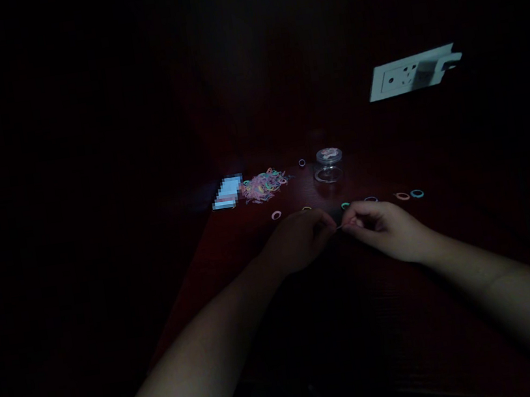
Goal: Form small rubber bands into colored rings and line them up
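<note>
My left hand (299, 241) and my right hand (388, 228) meet fingertip to fingertip above the dark red table (409, 310). Between their pinched fingers runs a short, thin, pale elastic band (339, 227), mostly hidden by the fingertips. Just beyond my hands lies a row of small rings of bands: a pink ring (276, 215), a pale yellow ring (306, 208) partly behind my left hand, a green ring (345, 205) partly behind my right, a blue ring (371, 199), an orange ring (402, 196) and a light blue ring (417, 193).
A heap of coloured elastic bands (266, 186) lies at the back left, beside a lit phone (228, 192). Right of it are a small pale ring (302, 163) and a clear lidded jar (328, 168). A white socket plate (389, 81) with a plug is on the wall.
</note>
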Tool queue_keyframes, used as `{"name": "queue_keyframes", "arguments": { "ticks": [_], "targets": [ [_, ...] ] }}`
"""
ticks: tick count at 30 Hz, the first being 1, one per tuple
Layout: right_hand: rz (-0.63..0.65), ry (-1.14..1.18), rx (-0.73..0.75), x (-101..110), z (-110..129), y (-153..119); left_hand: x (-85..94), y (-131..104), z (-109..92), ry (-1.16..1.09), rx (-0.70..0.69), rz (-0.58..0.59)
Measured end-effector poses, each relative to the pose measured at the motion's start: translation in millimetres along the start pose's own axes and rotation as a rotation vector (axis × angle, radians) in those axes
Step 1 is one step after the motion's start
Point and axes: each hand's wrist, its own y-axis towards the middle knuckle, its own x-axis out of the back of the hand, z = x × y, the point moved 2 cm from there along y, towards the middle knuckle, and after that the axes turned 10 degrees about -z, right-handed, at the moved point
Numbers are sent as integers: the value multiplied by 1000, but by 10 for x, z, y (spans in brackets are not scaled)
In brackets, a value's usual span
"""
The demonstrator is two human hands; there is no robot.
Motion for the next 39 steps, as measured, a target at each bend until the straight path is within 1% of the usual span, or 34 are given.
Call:
{"name": "queue_keyframes", "arguments": {
  "ticks": [5, 8, 11, 17, 22, 29, 35, 39],
  "targets": [
    [-17, -12, 20, 12, -11, -4, 1, -25, 6, -43, 15, 36],
    [-28, -9, 24, 11, -3, -9, -10, -29, 19, -44, 33, 42],
    [-25, -3, 17, 3, -6, -9, -22, -29, 28, -49, 22, 46],
    [-6, 11, 24, 2, -21, -11, -24, -30, 34, -30, 4, 39],
    [9, 14, 17, 3, -11, -7, -21, -26, 17, -26, 20, 40],
    [0, 21, 19, 0, -7, -10, -20, -27, 4, -35, 28, 62],
    [-2, 17, 36, 4, -26, -19, -14, -21, 10, -45, 19, 60],
    [-2, 25, 34, -9, 9, -16, -12, -22, 10, -38, 6, 43]
  ]
}}
